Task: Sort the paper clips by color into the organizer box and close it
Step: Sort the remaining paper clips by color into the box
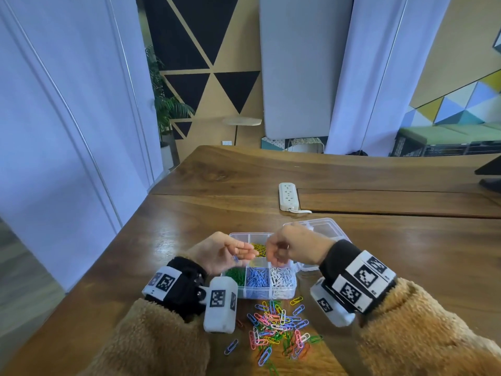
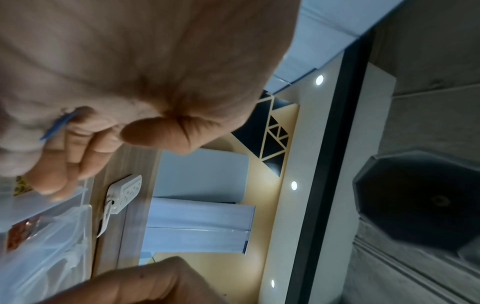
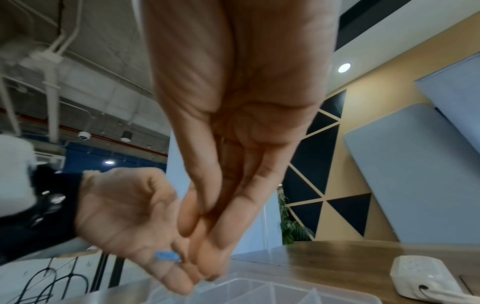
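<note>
The clear organizer box (image 1: 238,236) stands open on the wooden table, its lid (image 1: 322,226) lying flat behind it at the right. Its compartments hold yellow clips (image 1: 259,248), green clips (image 1: 235,275), blue clips (image 1: 257,278) and white clips (image 1: 283,276). My left hand (image 1: 227,253) is cupped palm up over the box's left side, and a blue paper clip (image 1: 235,258) (image 3: 167,256) lies on it. My right hand (image 1: 282,248) (image 3: 233,144) points down with thumb and fingers together, tips at the left hand's fingertips. Whether it pinches anything is hidden.
A pile of mixed coloured clips (image 1: 279,329) lies on the table in front of the box, between my forearms. One stray blue clip (image 1: 231,346) sits to the pile's left. A white power strip (image 1: 288,196) lies farther back.
</note>
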